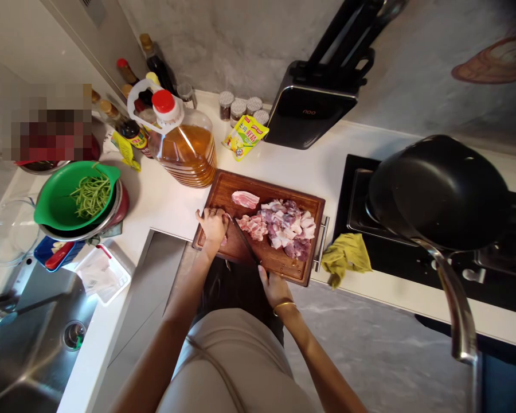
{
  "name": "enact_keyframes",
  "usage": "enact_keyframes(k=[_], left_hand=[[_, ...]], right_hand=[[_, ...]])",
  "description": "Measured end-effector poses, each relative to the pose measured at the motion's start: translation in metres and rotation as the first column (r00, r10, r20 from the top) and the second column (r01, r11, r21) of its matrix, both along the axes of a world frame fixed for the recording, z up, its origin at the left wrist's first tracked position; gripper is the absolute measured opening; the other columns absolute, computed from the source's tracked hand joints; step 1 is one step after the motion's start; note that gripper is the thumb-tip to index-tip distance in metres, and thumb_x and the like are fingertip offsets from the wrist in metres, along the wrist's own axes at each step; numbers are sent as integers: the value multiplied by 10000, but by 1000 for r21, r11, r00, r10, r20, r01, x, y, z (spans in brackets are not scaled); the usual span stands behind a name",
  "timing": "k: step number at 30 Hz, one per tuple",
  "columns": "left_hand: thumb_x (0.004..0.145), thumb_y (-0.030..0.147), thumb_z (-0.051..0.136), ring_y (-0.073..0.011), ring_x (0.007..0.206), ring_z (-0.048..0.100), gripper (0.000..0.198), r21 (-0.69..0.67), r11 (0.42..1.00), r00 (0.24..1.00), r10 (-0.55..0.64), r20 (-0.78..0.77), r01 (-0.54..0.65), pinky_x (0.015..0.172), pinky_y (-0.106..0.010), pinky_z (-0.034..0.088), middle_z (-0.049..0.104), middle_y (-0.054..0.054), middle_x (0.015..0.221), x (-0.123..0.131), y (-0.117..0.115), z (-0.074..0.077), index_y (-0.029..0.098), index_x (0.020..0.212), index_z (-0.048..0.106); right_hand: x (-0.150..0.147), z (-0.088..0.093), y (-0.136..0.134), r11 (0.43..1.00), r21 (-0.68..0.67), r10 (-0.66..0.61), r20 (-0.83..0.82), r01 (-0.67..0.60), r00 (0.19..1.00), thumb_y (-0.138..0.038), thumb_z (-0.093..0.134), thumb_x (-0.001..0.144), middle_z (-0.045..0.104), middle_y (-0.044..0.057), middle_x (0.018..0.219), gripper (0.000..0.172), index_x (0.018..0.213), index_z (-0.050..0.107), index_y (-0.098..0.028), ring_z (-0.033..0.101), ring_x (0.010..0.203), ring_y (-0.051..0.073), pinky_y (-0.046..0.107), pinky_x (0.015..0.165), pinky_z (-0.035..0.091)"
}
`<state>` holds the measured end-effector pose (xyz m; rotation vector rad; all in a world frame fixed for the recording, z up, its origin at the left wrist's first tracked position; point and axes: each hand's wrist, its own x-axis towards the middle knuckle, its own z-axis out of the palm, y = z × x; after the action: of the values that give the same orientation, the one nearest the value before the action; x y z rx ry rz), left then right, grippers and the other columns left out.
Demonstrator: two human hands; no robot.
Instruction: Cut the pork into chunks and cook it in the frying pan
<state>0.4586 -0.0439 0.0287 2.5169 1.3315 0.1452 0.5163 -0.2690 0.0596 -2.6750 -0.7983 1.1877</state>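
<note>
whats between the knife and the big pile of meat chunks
In the head view, a small heap of pink meat pieces, with bare board nearer the right hand, which holds the knife; the meat chunks lie beyond.

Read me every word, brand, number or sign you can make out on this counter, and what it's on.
"noo": black knife block, on its front.
"土鸡鲜精", probably: yellow-green seasoning packet; its smaller print is unreadable.
Sauce bottle label: too blurred.
Yellow packet beside it: too blurred.
Hob markings: too small.
</note>
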Motion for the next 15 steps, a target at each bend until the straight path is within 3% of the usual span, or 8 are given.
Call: enact_keyframes(k=[2,5,9,11,13,15], left_hand=[[851,267,478,-274,1056,521,183,-18,1000,1000,18,-5,-18,1053,-550,160,680,-88,967,0,2,0,221,884,652],[846,300,497,-270,987,573,181,-72,993,996,91,-14,-92,1019,-543,218,693,-84,924,-1,4,0,208,851,653],[848,334,521,-223,854,633,191,-215,966,986,158,50,-144,955,-451,342,711,-47,872,6,6,1,210,882,663],[852,296,520,-189,840,642,187,-297,954,989,80,127,-39,886,-354,408,715,-38,904,16,2,2,209,935,664],[862,242,502,-164,888,639,213,-352,923,974,-81,212,154,852,-291,430,714,-36,979,30,-5,5,215,991,669],[884,218,473,-165,977,622,261,-357,867,930,-268,253,347,910,-301,410,706,-36,1047,43,-13,10,232,1057,668]], right_hand=[[0,-2,-5,1000,10,-16,1,16,1000,-421,302,974,670,214,1101,491,1214,578,-93,652,1029,294,393,890,464],[-1,-8,-10,989,145,-32,26,27,999,-398,321,966,626,194,1210,463,1214,572,-98,595,1133,278,368,948,430],[-11,-8,-29,963,234,-135,-24,136,991,-451,273,956,700,159,1039,483,1067,630,-145,657,996,271,331,824,469],[-17,-5,-43,936,276,-212,-51,218,976,-514,219,950,716,139,865,548,931,644,-168,683,845,259,309,720,470],[-21,-2,-57,906,309,-289,-52,290,956,-582,176,932,686,115,703,609,810,620,-183,663,685,236,291,624,445],[-21,0,-68,882,321,-353,-34,345,935,-629,151,912,640,92,597,640,730,583,-193,614,575,210,280,564,411]])
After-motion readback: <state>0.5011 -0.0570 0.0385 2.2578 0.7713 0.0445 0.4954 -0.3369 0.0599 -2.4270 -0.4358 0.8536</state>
